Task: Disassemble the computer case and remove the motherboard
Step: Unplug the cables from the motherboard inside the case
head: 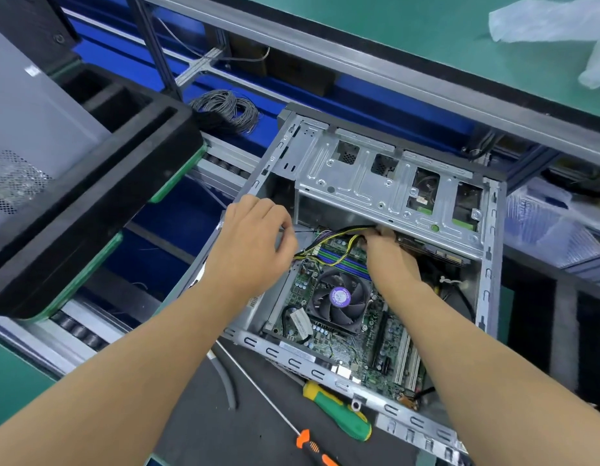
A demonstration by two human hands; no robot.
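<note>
I see the motherboard (342,334) seated flat inside the open computer case (386,169) – thin, rigid, fragile, best lifted by bare edges. My right hand (389,253) clamps its fingers on the cable bundle (332,235); my left hand (254,237) curls there – its hold I cannot tell.

A dark mat (258,428) covers the near work surface. On it lies the open computer case (490,230) on its side, and just beside its near edge a green-and-yellow screwdriver (339,412), a slimmer orange-handled one (312,445) (long thin shaft), and a grey cable (226,381).
</note>
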